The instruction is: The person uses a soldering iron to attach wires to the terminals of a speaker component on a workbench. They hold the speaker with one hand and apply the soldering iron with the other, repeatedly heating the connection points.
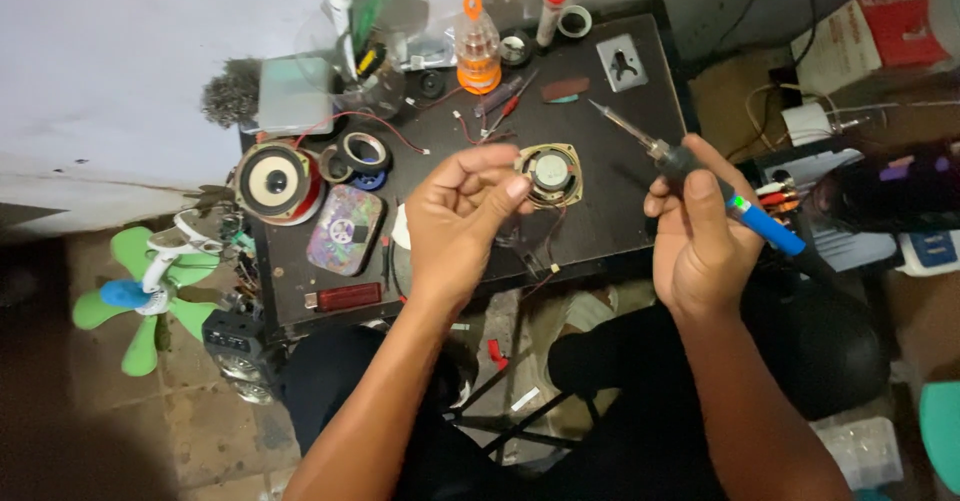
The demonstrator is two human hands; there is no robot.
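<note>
Our right hand (700, 236) grips the blue-handled soldering iron (700, 176) just right of the small round speaker (549, 174) on the black desk (610, 216). Our left hand (455, 226) pinches something tiny beside it; we are getting set to solder, so the tip needs careful aim.

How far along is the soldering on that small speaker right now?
Done: the small speaker lies on the black table with thin wires trailing off it. In hand: the right hand holds the soldering iron, tip raised above the table, off the speaker; the left hand pinches something too small to tell beside the speaker. Left: no joint is being touched, so the soldering itself seems yet to be made.
</note>
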